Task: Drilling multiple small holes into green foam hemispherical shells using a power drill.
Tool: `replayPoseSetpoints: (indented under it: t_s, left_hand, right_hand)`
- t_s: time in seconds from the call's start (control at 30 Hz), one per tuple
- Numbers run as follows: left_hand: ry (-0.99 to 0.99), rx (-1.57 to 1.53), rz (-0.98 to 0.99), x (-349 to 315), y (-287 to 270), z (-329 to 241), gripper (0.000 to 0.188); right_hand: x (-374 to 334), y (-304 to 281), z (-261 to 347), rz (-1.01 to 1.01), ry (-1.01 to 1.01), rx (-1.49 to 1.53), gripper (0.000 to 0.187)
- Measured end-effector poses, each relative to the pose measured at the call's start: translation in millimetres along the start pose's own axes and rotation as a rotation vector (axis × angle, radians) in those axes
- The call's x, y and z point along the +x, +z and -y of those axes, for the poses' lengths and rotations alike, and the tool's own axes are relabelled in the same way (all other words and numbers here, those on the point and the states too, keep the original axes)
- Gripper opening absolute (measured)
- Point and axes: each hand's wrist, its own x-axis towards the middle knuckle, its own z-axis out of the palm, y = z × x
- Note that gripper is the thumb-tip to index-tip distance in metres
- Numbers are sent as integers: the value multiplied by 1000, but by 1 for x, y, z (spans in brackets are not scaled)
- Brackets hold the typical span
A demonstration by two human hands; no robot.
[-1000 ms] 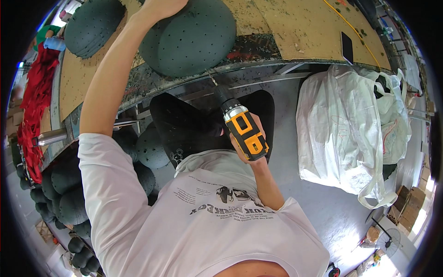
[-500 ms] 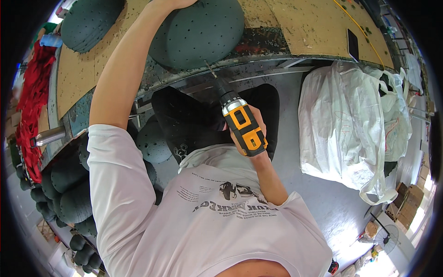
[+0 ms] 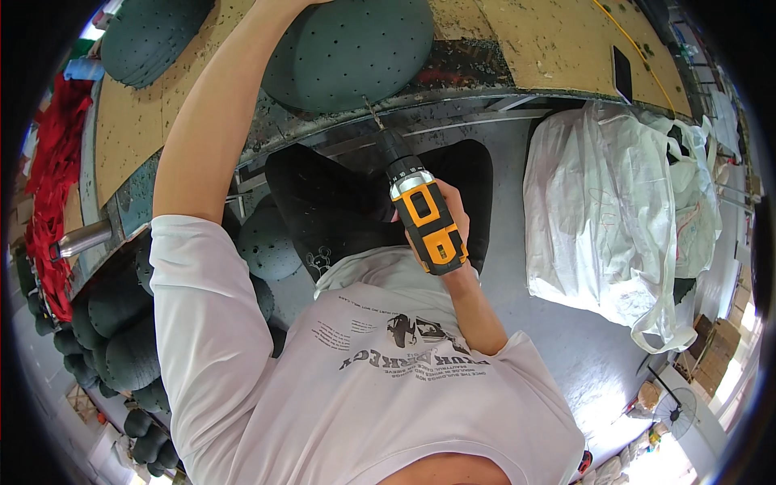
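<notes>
My right hand (image 3: pixel 457 212) is wrapped round the grip of a yellow and black cordless drill (image 3: pixel 429 220). The drill points away from me, and its thin bit meets or nearly meets the near edge of a dark grey dome-shaped piece (image 3: pixel 356 52) dotted with small holes. Whether the bit has entered the material I cannot tell. My left arm stretches forward to the far side of that piece; only the wrist end of my left hand (image 3: pixel 301 2) shows at the top edge, its fingers out of the picture.
A cardboard-covered workbench (image 3: pixel 558 48) strewn with dark scraps holds another grey dome (image 3: pixel 149 40), a phone (image 3: pixel 621 74) and a yellow cable (image 3: pixel 626 36). White woven sacks (image 3: pixel 602 218) stand right. Red strips (image 3: pixel 56 194), a metal flask (image 3: pixel 85 239) and stacked domes (image 3: pixel 129 347) lie left.
The view has shifted slightly, with the bench and dome a little higher in the picture. Less of my left hand shows. My right hand keeps the drill at the dome's near edge.
</notes>
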Motion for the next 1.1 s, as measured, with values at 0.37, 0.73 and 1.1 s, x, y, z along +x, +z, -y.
replayPoseSetpoints:
  t_s: [0.37,0.73,1.1]
  left_hand:
    - [-15,-12,9,-3,0,2,44]
    - [92,59,-282,10,27,22,36]
    - [-14,34,-141,-2,16,5,42]
  right_hand:
    - [0,3,8,6,26,28,56]
    - [4,12,14,-70,74,77,56]
    - [4,11,41,-107,-85,-80,56]
